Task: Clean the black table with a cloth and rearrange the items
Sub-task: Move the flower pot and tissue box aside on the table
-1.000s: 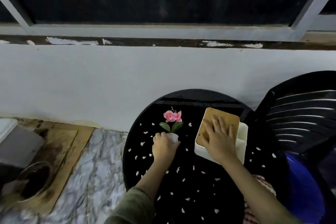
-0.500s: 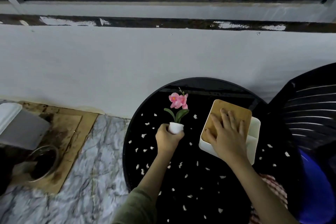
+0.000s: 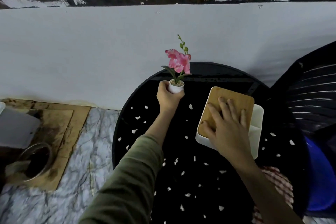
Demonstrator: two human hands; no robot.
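Observation:
A round black table (image 3: 205, 151) stands against the wall, strewn with several small white scraps (image 3: 189, 106). My left hand (image 3: 168, 97) grips a small white pot with a pink flower (image 3: 176, 86) and holds it lifted over the table's far left edge. My right hand (image 3: 227, 129) lies flat, fingers spread, on the wooden lid of a white box (image 3: 255, 132) that sits on the right side of the table. A red-and-white checked cloth (image 3: 278, 185) shows under my right forearm at the table's near right edge.
A black slatted plastic chair (image 3: 309, 96) stands close on the right, with something blue (image 3: 320, 174) below it. On the left lie a marble-patterned floor (image 3: 76, 160), a brown board (image 3: 60, 132), a glass bowl (image 3: 36, 162) and a grey lidded container (image 3: 16, 127). The white wall (image 3: 91, 51) runs behind the table.
My left hand has lifted the flower pot off the table and carried it up toward the far left edge. My right hand has stayed on the box lid.

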